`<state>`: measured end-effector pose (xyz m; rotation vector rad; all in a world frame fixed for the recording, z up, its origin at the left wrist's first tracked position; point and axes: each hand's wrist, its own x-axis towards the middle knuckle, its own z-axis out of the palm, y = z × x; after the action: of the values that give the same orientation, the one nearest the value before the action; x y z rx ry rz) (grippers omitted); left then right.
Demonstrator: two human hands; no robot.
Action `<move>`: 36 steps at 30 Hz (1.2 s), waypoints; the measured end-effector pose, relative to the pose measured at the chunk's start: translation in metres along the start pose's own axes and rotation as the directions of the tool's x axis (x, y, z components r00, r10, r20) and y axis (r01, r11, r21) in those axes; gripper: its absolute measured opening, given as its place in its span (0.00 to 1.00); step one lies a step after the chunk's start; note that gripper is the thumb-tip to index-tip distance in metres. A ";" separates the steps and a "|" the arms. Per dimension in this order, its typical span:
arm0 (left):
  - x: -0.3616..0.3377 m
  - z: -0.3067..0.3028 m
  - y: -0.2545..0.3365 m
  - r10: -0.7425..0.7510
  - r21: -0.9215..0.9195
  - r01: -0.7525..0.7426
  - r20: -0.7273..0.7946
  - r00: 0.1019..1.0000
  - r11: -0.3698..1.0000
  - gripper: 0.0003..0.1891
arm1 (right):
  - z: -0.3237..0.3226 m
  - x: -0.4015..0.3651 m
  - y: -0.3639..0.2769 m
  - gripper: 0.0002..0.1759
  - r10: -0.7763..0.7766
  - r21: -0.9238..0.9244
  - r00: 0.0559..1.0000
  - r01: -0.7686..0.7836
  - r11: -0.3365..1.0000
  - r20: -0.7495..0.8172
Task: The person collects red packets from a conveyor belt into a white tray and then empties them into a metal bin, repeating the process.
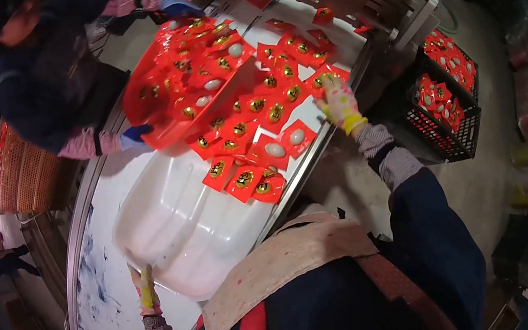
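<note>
A white plastic basin (183, 218) lies tilted on the white table, its inside bare. My left hand (146, 288), in a yellow and white glove, grips the basin's near-left rim. Red packets with gold print (244, 179) spread over the table beyond and partly over the basin's far edge. At the right side of the pile, my right hand (341, 107), in a patterned glove with yellow fingers, touches a red packet; its fingertips are partly hidden among the packets. A red basin (150, 86) full of packets is tipped over the pile by a co-worker's blue-gloved hands.
A co-worker (53, 80) stands across the table at the upper left. Black crates (447, 131) with red packets stand on the floor at right. Metal machinery (404, 7) borders the far right of the table (109, 290). A brown stack is at left.
</note>
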<state>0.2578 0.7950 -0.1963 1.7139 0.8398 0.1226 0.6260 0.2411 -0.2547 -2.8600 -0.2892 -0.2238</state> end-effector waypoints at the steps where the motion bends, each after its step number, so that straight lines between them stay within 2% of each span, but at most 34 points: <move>1: 0.006 0.018 0.009 -0.011 0.005 0.011 0.010 1.000 1.000 0.39 | 0.002 0.025 0.026 0.37 0.015 0.018 0.999 -0.014 1.000 -0.044; 2: 0.014 0.034 0.016 -0.020 0.011 0.020 0.011 1.000 1.000 0.39 | 0.004 0.050 0.050 0.39 0.050 0.052 0.997 -0.047 0.998 -0.061; 4: 0.013 0.066 0.031 -0.081 -0.060 0.083 0.029 0.996 0.995 0.40 | 0.006 0.094 0.081 0.39 0.093 0.049 0.996 -0.093 0.994 0.005; 8: 0.013 0.097 0.052 -0.104 0.006 0.104 0.032 0.994 0.995 0.39 | -0.001 0.127 0.092 0.37 0.190 0.004 0.974 -0.192 0.981 0.125; 10: 0.017 0.101 0.059 -0.062 -0.009 0.062 0.027 0.998 0.998 0.39 | 0.005 0.142 0.088 0.35 0.209 -0.032 0.880 -0.216 0.976 0.426; 12: 0.042 0.119 0.078 -0.081 -0.015 0.083 0.090 0.993 0.996 0.38 | 0.004 0.147 0.089 0.37 0.212 -0.083 0.775 -0.203 0.976 0.595; 14: 0.049 0.131 0.104 -0.096 0.021 0.094 0.104 0.990 0.995 0.38 | 0.004 0.129 0.075 0.40 0.214 -0.075 0.805 -0.208 0.975 0.553; 15: 0.049 0.133 0.112 -0.105 0.054 0.099 0.130 0.986 0.994 0.38 | -0.001 0.121 0.065 0.41 0.185 0.004 0.794 -0.230 0.973 0.579; 16: 0.056 0.136 0.108 -0.103 0.053 0.097 0.130 0.986 0.994 0.38 | 0.002 0.116 0.059 0.42 0.134 0.022 0.819 -0.176 0.984 0.558; 18: 0.072 0.143 0.094 -0.109 -0.019 0.113 0.151 0.982 0.993 0.38 | -0.005 0.102 0.036 0.35 0.070 0.049 0.761 -0.133 0.990 0.645; 19: 0.068 0.161 0.106 -0.048 -0.057 0.057 0.138 0.989 0.997 0.38 | -0.012 0.093 0.018 0.33 0.068 0.056 0.737 -0.142 0.988 0.673; 20: 0.069 0.171 0.103 0.029 -0.113 -0.013 0.140 0.990 0.994 0.37 | -0.010 0.085 0.006 0.32 0.125 0.045 0.728 -0.209 0.977 0.675; 21: 0.079 0.171 0.094 0.008 -0.113 0.008 0.146 0.989 0.994 0.37 | -0.017 0.079 -0.004 0.35 0.104 -0.030 0.714 -0.116 0.993 0.692; 22: 0.086 0.168 0.085 -0.013 -0.113 0.030 0.153 0.988 0.993 0.37 | -0.015 0.075 -0.010 0.35 0.111 -0.034 0.716 -0.120 0.992 0.689; 24: 0.092 0.163 0.072 -0.036 -0.119 0.055 0.151 0.988 0.991 0.37 | -0.004 0.064 -0.016 0.37 0.186 -0.036 0.780 -0.205 0.978 0.598; 25: 0.093 0.161 0.069 -0.063 -0.123 0.081 0.143 0.988 0.989 0.37 | 0.001 0.064 -0.016 0.38 0.167 -0.033 0.793 -0.183 0.983 0.586; 28: 0.092 0.171 0.072 -0.054 -0.101 0.067 0.126 0.991 0.993 0.36 | 0.000 0.065 -0.015 0.38 0.171 -0.057 0.791 -0.170 0.984 0.588; 29: 0.090 0.176 0.075 0.020 -0.140 -0.002 0.126 0.992 0.990 0.35 | 0.001 0.065 -0.014 0.39 0.179 -0.067 0.791 -0.173 0.983 0.585; 32: 0.097 0.172 0.073 -0.030 -0.105 0.044 0.133 0.991 0.993 0.36 | 0.007 0.064 -0.018 0.40 0.171 -0.072 0.794 -0.159 0.985 0.583; 34: 0.095 0.177 0.084 -0.042 -0.107 0.056 0.127 0.991 0.993 0.37 | 0.015 0.063 -0.025 0.38 0.166 -0.045 0.793 -0.173 0.984 0.587; 36: 0.099 0.181 0.088 -0.040 -0.107 0.053 0.120 0.992 0.993 0.37 | 0.028 0.050 -0.028 0.36 0.016 0.161 0.802 -0.139 0.977 0.597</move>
<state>0.4603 0.6998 -0.2116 1.5813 0.7712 0.0346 0.6718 0.2840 -0.2657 -2.6518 -0.2845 0.7005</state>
